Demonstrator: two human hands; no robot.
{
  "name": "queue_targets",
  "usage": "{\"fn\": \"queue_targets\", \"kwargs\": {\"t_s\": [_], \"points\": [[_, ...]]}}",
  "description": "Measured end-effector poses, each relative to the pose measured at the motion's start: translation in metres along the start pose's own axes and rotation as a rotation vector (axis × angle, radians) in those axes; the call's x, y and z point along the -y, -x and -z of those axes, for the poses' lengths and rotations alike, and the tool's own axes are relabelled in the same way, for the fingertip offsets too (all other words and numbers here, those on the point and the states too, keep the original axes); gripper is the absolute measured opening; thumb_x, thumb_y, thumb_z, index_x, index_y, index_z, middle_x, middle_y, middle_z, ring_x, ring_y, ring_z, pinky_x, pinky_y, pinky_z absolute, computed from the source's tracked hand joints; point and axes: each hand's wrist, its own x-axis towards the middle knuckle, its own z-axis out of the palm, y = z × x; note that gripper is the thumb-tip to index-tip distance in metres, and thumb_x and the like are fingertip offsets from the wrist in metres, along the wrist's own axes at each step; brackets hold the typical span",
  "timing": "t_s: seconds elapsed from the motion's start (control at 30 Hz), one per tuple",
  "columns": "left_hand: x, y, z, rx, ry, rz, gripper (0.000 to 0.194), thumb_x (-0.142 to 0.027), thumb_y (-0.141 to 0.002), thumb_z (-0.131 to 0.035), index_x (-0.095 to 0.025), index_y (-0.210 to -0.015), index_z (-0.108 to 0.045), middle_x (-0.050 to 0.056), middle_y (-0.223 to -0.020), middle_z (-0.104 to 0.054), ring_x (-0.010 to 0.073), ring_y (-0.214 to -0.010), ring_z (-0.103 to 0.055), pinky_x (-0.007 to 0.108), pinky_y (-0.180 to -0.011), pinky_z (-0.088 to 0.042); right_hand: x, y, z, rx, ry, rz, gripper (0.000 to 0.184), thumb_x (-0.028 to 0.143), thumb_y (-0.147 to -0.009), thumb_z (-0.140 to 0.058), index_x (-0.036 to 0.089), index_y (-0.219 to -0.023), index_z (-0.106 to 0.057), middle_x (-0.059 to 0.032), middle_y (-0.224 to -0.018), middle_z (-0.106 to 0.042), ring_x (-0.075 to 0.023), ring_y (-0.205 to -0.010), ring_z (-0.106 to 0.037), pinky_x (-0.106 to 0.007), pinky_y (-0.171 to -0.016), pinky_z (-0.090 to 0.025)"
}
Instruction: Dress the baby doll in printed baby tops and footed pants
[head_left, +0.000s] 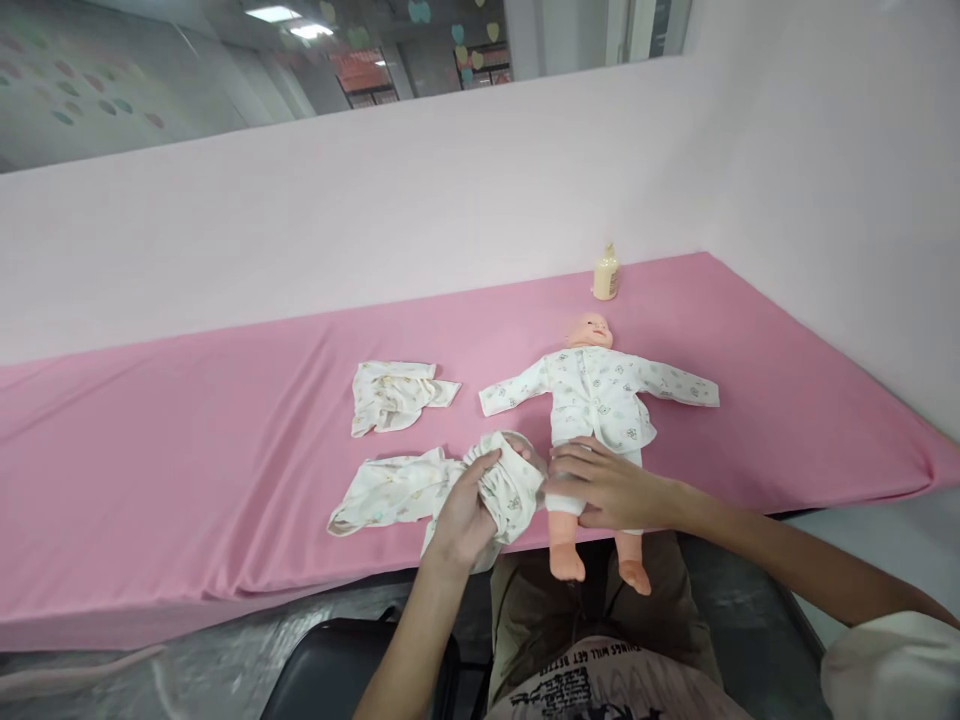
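A baby doll (596, 395) lies face up on the pink table cover (225, 420), wearing a white printed top, its bare legs hanging over the front edge. My right hand (604, 487) rests on the doll's hips, fingers curled around the waist. My left hand (466, 510) grips a bunched pair of white printed baby trousers (420, 485) just left of the doll. Another folded white printed garment (394, 395) lies further back on the cover.
A small cream bottle (606, 272) stands behind the doll's head by the pale pink wall (450, 200). A side wall (840, 200) closes off the right. A black chair seat (330, 670) sits below the table edge by my lap.
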Motion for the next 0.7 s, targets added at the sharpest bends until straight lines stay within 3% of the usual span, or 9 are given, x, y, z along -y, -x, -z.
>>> {"fn": "queue_targets", "kwargs": {"t_s": [0.13,0.27,0.47,0.7], "points": [[0.005,0.005,0.002,0.024,0.012,0.014,0.019,-0.015,-0.088,-0.057,-0.014,-0.102,-0.070,0.004,-0.101,-0.074,0.0202,-0.100,-0.070,0.026,-0.091,-0.055,-0.007,-0.009,0.013,-0.250,0.045,-0.093,0.038,0.024,-0.095,-0.046,0.021,-0.133,-0.047,-0.0103,-0.118,-0.058,-0.0222,-0.110,-0.052,-0.042,-0.096,-0.043],[0.003,0.007,0.005,-0.014,0.065,0.026,0.034,-0.017,-0.086,-0.059,-0.012,-0.119,-0.064,0.011,-0.110,-0.072,0.0235,-0.107,-0.067,0.033,-0.097,-0.052,-0.011,-0.013,0.001,-0.500,0.169,-0.161,0.037,0.022,-0.095,-0.045,0.019,-0.131,-0.046,-0.0132,-0.122,-0.056,-0.0240,-0.107,-0.054,-0.043,-0.092,-0.047],[0.001,0.032,-0.010,0.047,0.063,0.015,0.045,-0.019,-0.089,-0.055,-0.015,-0.133,-0.055,0.011,-0.115,-0.070,0.0243,-0.108,-0.067,0.036,-0.102,-0.049,0.001,-0.019,-0.007,-0.507,0.206,-0.175,0.034,0.019,-0.095,-0.042,0.019,-0.128,-0.049,-0.0142,-0.121,-0.057,-0.0241,-0.108,-0.055,-0.044,-0.093,-0.047],[0.004,0.056,-0.020,-0.021,0.048,-0.017,0.047,-0.019,-0.089,-0.056,-0.018,-0.136,-0.053,0.010,-0.115,-0.070,0.0238,-0.104,-0.068,0.036,-0.100,-0.050,0.013,-0.021,-0.009,-0.508,0.258,-0.158,0.040,0.014,-0.093,-0.048,0.026,-0.131,-0.049,-0.0124,-0.122,-0.057,-0.0244,-0.114,-0.054,-0.045,-0.094,-0.047]]}}
